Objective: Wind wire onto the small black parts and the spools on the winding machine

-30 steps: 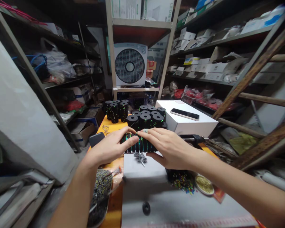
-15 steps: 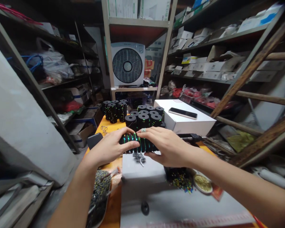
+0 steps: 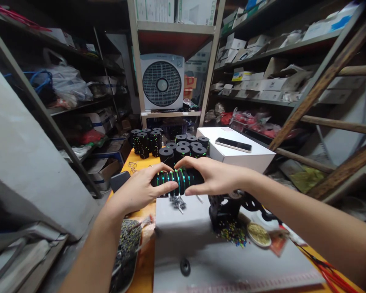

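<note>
My left fingers (image 3: 168, 186) and right fingers (image 3: 197, 189) hold a black green-banded foam-like cylinder (image 3: 179, 179) between them (likely light, squashy; best held near both ends).

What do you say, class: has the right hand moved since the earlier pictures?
Yes: judged against the black ring lying on the pale board, the right hand has shifted upward in the picture, most clearly at the wrist.
</note>
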Available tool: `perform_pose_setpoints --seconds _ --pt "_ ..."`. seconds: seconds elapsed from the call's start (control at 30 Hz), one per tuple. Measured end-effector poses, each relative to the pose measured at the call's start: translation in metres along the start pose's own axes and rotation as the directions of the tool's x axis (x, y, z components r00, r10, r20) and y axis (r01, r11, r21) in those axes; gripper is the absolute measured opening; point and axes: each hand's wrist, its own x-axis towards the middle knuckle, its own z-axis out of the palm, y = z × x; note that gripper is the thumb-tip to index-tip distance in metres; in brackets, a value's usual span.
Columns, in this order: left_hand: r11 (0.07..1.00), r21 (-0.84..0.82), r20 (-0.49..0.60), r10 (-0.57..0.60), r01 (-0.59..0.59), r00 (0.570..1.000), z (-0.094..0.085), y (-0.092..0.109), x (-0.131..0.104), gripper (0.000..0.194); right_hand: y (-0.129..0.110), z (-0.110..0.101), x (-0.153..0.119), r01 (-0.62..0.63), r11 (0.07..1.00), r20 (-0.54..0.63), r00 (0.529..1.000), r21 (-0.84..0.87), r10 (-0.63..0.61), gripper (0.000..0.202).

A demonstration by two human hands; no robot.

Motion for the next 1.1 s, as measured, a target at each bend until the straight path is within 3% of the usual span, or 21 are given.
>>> perform_pose_setpoints --seconds 0.13,0.3,0.47,0.6,0.7,0.8,1.1 --pt "1.0 0.023 -0.007 -0.002 0.003 1.0 0.0 0.001 0.0 0.033 0.015 -0.015 0.017 -0.111 0.958 0.245 0.969 0.263 0.045 0.044" --pt "0.999 0.035 -0.001 0.006 -0.006 1.0 -0.001 0.002 0.0 0.034 0.026 -0.014 0.026 -0.119 0.942 0.304 0.952 0.315 0.019 0.04" --pt "0.996 0.089 -0.03 0.023 -0.02 0.999 -0.001 0.006 -0.002 0.034 0.023 -0.018 0.023 -0.12 0.951 0.307 0.951 0.285 0.028 0.044" --pt "0.98 0.189 -0.066 0.079 -0.065 0.995 0.001 0.012 -0.006 0.034 0.011 -0.019 0.012 -0.119 0.978 0.135 0.986 0.171 0.096 0.06" --pt "0.964 0.262 -0.08 0.079 -0.056 0.994 0.003 0.015 -0.008 0.043 0.004 -0.015 0.006 -0.08 0.996 0.058 0.995 0.042 0.077 0.056" --pt "0.947 0.314 -0.083 0.094 -0.064 0.992 0.004 0.016 -0.008 0.048 0.004 -0.013 0.005 -0.048 0.999 0.06 0.997 0.007 0.047 0.053" --pt "0.935 0.352 -0.077 0.061 -0.03 0.995 0.005 0.019 -0.007 0.047 0.011 -0.019 0.007 -0.081 0.989 0.127 0.99 0.127 0.065 0.054"
